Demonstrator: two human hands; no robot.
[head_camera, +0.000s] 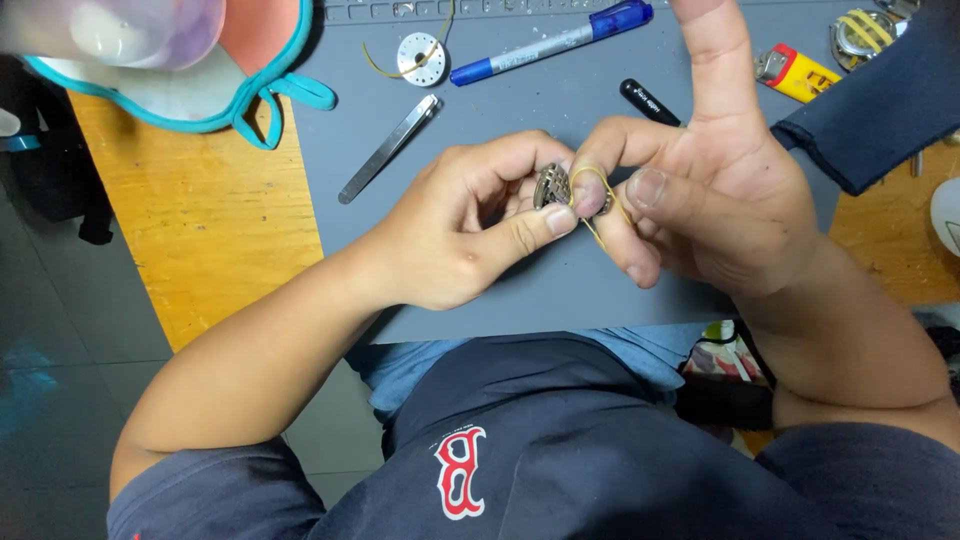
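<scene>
1. Nearest the camera: dark blue shirt and both forearms, converging on one small part held above the grey mat (520, 290).
2. Left hand (470, 225): pinching a small round metal part (551, 186) between thumb and curled fingers. Thumb tip presses in from below, forefinger over the top. Grip is clenched on the part.
3. Right hand (720, 200): also on the same part, from the opposite side. Thumb and two fingers close in on it, fingertips touching the left thumb. Index finger sticks straight up, clear of the grip.
4. Yellow rubber band (598, 205): looped around the right-hand fingertips just beside the part, one strand trailing down past the fingers. Whether it also wraps the part, cannot tell.
5. Part detail: looks like a toothed or ribbed disc, edge-on; mostly hidden by fingers.
6. Beyond the grip, on the mat: steel tweezers (388, 149) up and left, lying diagonal.
7. Farther up-left: a white perforated disc (420, 55) with a yellow band across it.
8. Straight beyond: blue-capped marker pen (552, 41), diagonal; a short black tool (650, 102) just behind the right-hand fingers.
9. Up-right of the grip: yellow and red lighter (797, 72), partly under a dark blue cloth (880, 110).
10. Far left: teal-edged fabric piece (250, 70) on the wooden table (200, 220).
</scene>
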